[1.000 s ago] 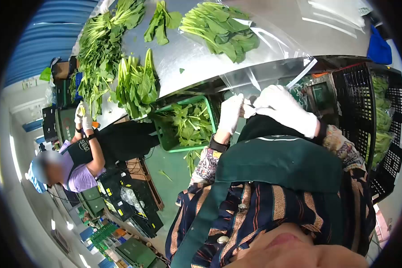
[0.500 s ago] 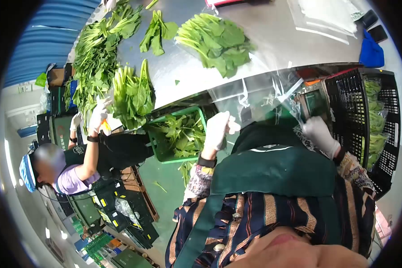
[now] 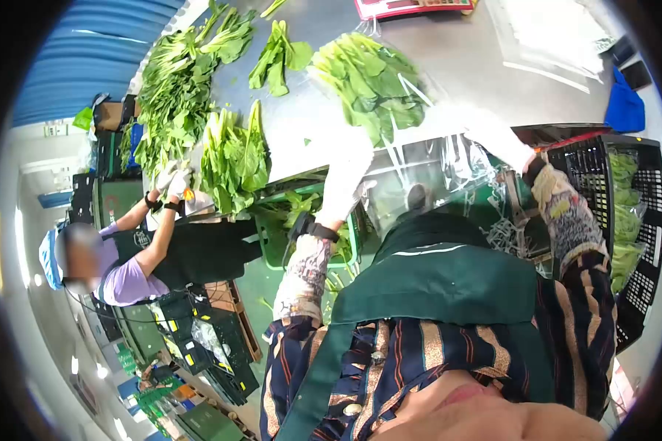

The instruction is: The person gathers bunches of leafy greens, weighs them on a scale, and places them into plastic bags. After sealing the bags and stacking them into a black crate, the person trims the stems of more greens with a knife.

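A bunch of leafy greens in a clear plastic bag point(image 3: 375, 82) lies on the metal table, its stems toward the far left. My left hand point(image 3: 348, 173), in a white glove, is at the table's front edge beside the bag's near end. My right hand point(image 3: 489, 134), gloved too, reaches over the edge to the bag's right side. Glare washes out both gloves, so their fingers cannot be made out. Loose clear plastic point(image 3: 449, 165) hangs over the edge between my hands.
Loose greens point(image 3: 173, 95) are heaped at the table's left, with a smaller bunch point(image 3: 234, 158) nearer. A green crate point(image 3: 276, 253) of leaves stands below. Black crates point(image 3: 585, 165) with bagged greens are at right. A co-worker point(image 3: 147, 250) stands at left; plastic sheets point(image 3: 559, 37) lie far right.
Both my hands have moved forward to the table edge, the right also leftward to the bag. The hanging plastic has shifted. The co-worker's hands have come together lower down.
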The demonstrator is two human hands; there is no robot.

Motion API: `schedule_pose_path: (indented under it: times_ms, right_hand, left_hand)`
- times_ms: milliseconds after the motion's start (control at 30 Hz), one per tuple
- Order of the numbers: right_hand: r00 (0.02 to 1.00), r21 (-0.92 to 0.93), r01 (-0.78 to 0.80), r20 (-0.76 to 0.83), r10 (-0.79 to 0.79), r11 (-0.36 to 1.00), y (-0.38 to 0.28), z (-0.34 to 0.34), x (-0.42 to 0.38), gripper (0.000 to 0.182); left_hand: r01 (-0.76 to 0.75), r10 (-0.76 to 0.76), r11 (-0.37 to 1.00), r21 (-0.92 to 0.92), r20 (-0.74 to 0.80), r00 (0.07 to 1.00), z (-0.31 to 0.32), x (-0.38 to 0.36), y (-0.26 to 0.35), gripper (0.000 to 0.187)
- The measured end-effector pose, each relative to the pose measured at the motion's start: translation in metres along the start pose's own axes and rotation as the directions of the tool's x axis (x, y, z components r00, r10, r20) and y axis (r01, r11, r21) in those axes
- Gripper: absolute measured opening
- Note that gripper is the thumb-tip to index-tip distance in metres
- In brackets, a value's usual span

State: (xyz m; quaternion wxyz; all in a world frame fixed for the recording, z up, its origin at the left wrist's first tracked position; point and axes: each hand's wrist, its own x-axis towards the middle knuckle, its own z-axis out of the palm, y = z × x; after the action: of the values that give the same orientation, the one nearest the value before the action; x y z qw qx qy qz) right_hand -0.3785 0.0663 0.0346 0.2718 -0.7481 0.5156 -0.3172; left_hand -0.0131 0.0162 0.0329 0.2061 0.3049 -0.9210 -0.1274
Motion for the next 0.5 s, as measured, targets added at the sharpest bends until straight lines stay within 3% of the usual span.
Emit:
schedule_pose_path:
  times_ms: [33,67,100,133,167,200,233,267,300,367,433,467,500]
  right_hand:
    - [0.992,0.396,-0.109,0.096,0.077,0.912,0.003,0.003,0.016,0.029]
    - [0.973,0.020,-0.194,0.135,0.190,0.981,0.013,0.009,0.021,0.023]
    - [0.997,-0.021,-0.073,-0.022,0.072,0.997,0.003,0.007,0.025,0.022]
    - [0.981,0.139,-0.190,-0.021,0.194,0.972,0.003,0.010,0.027,0.020]
    - [0.952,0.284,-0.286,-0.022,0.305,0.915,0.007,0.012,0.034,0.019]
    - [0.970,0.652,-0.140,-0.062,0.237,0.745,0.028,0.032,0.031,0.024]
    - [0.961,0.723,-0.039,-0.162,0.225,0.690,0.041,0.046,0.036,0.024]
    - [0.939,0.825,-0.102,-0.104,0.328,0.556,0.043,0.048,0.040,0.025]
    - [0.908,0.903,-0.155,-0.029,0.417,0.400,0.043,0.051,0.041,0.025]
    - [0.902,0.901,-0.130,-0.066,0.427,0.414,0.044,0.058,0.041,0.025]
    - [0.891,0.850,-0.108,-0.148,0.430,0.515,0.043,0.064,0.043,0.025]
    - [0.904,0.800,-0.116,-0.160,0.397,0.588,0.043,0.064,0.043,0.023]
    - [0.913,0.744,-0.123,-0.176,0.369,0.657,0.040,0.061,0.043,0.021]
  left_hand:
    - [-0.099,0.099,0.995,-0.018,-0.012,0.995,-0.004,0.007,-0.001,0.042]
    - [0.262,-0.232,0.938,-0.227,0.150,0.961,-0.007,0.003,-0.005,0.034]
    - [0.600,-0.486,0.719,-0.352,0.362,0.795,-0.009,-0.001,-0.012,0.026]
    - [0.607,-0.535,0.769,-0.200,0.317,0.783,-0.003,0.001,-0.037,0.024]
    - [0.594,-0.538,0.704,-0.391,0.252,0.804,0.014,0.001,-0.051,0.024]
    - [0.552,-0.580,0.609,-0.569,0.155,0.800,0.021,-0.003,-0.059,0.024]
    - [0.478,-0.634,0.495,-0.726,0.075,0.770,0.023,-0.011,-0.062,0.025]
    - [0.493,-0.671,0.448,-0.746,0.083,0.737,0.016,-0.008,-0.055,0.023]
    - [0.475,-0.661,0.519,-0.711,0.018,0.750,0.018,-0.009,-0.057,0.022]
    - [0.525,-0.708,0.445,-0.726,0.074,0.703,0.011,-0.009,-0.054,0.023]
    - [0.676,-0.849,0.176,-0.716,0.236,0.472,-0.023,0.025,-0.016,0.027]
    - [0.705,-0.848,0.468,-0.532,-0.045,0.528,-0.021,0.029,-0.012,0.031]
    - [0.684,-0.729,0.682,-0.259,-0.306,0.612,-0.022,0.039,-0.006,0.036]
